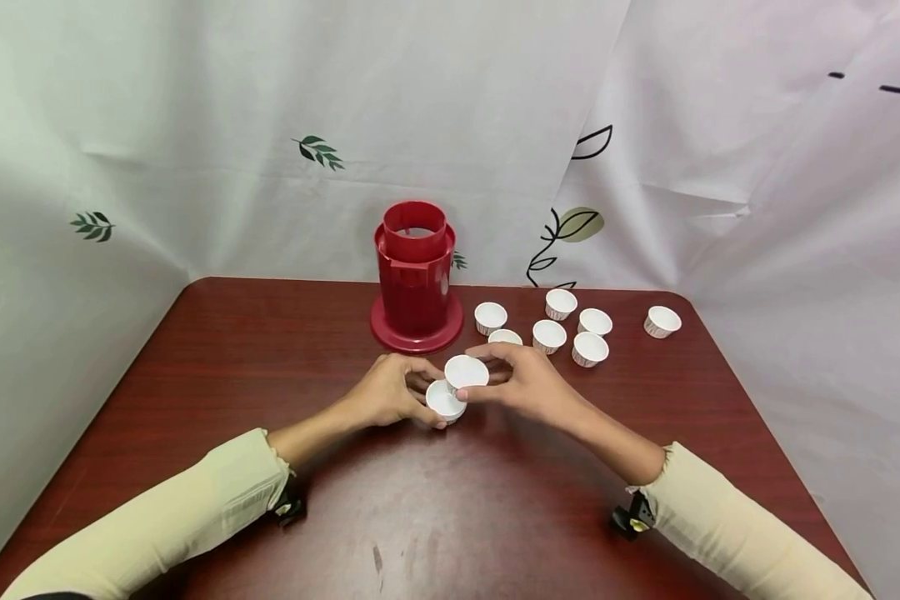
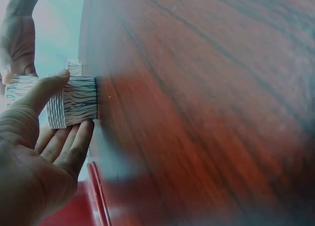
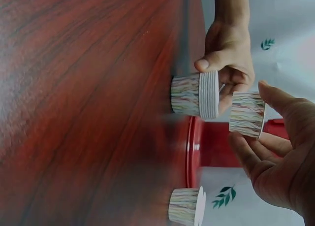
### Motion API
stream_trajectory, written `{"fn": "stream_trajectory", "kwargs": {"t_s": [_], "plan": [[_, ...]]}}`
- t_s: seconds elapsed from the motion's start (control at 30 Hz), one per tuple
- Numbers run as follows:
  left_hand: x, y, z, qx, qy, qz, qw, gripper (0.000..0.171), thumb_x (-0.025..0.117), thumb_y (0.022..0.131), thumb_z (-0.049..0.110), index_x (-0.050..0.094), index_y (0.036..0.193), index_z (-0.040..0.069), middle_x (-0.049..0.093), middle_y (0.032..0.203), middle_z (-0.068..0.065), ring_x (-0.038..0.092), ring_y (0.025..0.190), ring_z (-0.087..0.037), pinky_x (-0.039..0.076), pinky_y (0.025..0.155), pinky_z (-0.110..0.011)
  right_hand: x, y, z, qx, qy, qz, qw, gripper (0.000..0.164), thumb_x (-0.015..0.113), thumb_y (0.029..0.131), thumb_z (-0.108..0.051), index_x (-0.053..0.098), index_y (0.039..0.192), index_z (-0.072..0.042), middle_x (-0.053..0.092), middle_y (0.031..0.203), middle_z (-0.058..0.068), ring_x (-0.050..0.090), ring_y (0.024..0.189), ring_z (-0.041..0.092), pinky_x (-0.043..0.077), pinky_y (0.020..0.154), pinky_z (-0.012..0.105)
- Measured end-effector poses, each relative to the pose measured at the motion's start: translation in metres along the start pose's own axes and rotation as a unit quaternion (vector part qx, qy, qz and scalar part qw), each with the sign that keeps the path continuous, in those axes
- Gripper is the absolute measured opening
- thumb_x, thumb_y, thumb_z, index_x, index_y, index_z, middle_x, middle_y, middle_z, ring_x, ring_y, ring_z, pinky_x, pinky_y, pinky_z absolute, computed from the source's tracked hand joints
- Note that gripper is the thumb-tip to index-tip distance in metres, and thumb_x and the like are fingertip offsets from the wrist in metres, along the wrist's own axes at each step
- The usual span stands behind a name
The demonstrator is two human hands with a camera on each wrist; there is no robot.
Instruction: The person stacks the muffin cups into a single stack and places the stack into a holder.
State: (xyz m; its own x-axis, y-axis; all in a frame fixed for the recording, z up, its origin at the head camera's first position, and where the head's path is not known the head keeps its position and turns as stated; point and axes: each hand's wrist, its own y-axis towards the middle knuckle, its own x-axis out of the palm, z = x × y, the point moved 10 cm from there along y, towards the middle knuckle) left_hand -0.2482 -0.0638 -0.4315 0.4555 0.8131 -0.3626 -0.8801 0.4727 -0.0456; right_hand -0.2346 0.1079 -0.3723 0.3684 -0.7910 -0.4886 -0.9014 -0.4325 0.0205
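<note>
Cream-coloured sleeves (image 1: pixel 157 508) come up from the bottom corners of my head view, each with a black wrist camera (image 1: pixel 636 512) at the cuff. From my remote seat I see the person's left hand (image 1: pixel 382 392) gripping a stack of white paper cups (image 3: pixel 194 95) near the middle of the table (image 1: pixel 270 358), thumb on one side and fingers on the other; several nested rims show in both wrist views, and the base appears to rest on the wood-grain top. The right hand (image 1: pixel 532 383) pinches a single paper cup (image 1: pixel 467 372) between thumb and fingers, just above and beside the stack; my right wrist view shows a small gap between the two. All I can make out printed on the cup walls is wavy coloured lines. To the right stand seven loose paper cups (image 1: pixel 548 337), mouths up, one partly hidden by the right hand, one well apart near the far corner. Beyond the hands rises a red tiered cylinder (image 1: pixel 414 296), open-topped, on a round base; behind it hangs a white cloth backdrop (image 1: pixel 450 100) with leaf sprigs.
</note>
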Motion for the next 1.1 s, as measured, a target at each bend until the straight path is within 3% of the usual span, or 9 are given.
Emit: {"fn": "stream_trajectory", "kwargs": {"t_s": [0.4, 0.73, 0.93, 1.1], "plan": [[0.001, -0.002, -0.002, -0.005, -0.013, 0.009, 0.9999, 0.057, 0.106, 0.069, 0.002, 0.080, 0.120, -0.003, 0.087, 0.112, -0.018, 0.087, 0.101, -0.024, 0.073, 0.088, -0.033, 0.017, -0.002, -0.003, -0.024, 0.014, -0.010, 1.000, 0.057, 0.098, 0.090, -0.016, 0.076, 0.140, -0.003, 0.085, 0.124, 0.009, 0.084, 0.111, 0.021, 0.071, 0.096, 0.028], [0.000, -0.003, -0.003, -0.003, -0.019, 0.009, 0.9998, 0.058, 0.105, 0.070, 0.001, 0.081, 0.122, -0.003, 0.087, 0.113, -0.017, 0.086, 0.103, -0.024, 0.073, 0.090, -0.035, 0.025, -0.001, 0.003, -0.033, -0.045, -0.009, 0.998, 0.064, 0.101, 0.086, -0.025, 0.076, 0.142, -0.006, 0.085, 0.128, 0.007, 0.083, 0.112, 0.016, 0.071, 0.100, 0.035], [0.001, -0.004, -0.002, 0.003, -0.025, 0.006, 0.9997, 0.056, 0.105, 0.071, 0.001, 0.082, 0.122, -0.002, 0.087, 0.113, -0.016, 0.086, 0.101, -0.022, 0.073, 0.089, -0.033, 0.030, -0.001, 0.008, -0.021, -0.022, -0.023, 0.999, 0.068, 0.100, 0.089, -0.023, 0.071, 0.144, 0.004, 0.083, 0.130, 0.015, 0.084, 0.115, 0.024, 0.071, 0.101, 0.034], [0.001, -0.005, -0.002, 0.003, -0.022, 0.005, 0.9997, 0.056, 0.106, 0.071, 0.002, 0.083, 0.122, -0.001, 0.087, 0.113, -0.016, 0.086, 0.101, -0.022, 0.073, 0.089, -0.033, 0.032, -0.002, 0.012, -0.014, -0.008, -0.027, 0.999, 0.060, 0.096, 0.092, -0.019, 0.072, 0.142, 0.005, 0.082, 0.131, 0.019, 0.084, 0.117, 0.029, 0.071, 0.100, 0.034]]}}
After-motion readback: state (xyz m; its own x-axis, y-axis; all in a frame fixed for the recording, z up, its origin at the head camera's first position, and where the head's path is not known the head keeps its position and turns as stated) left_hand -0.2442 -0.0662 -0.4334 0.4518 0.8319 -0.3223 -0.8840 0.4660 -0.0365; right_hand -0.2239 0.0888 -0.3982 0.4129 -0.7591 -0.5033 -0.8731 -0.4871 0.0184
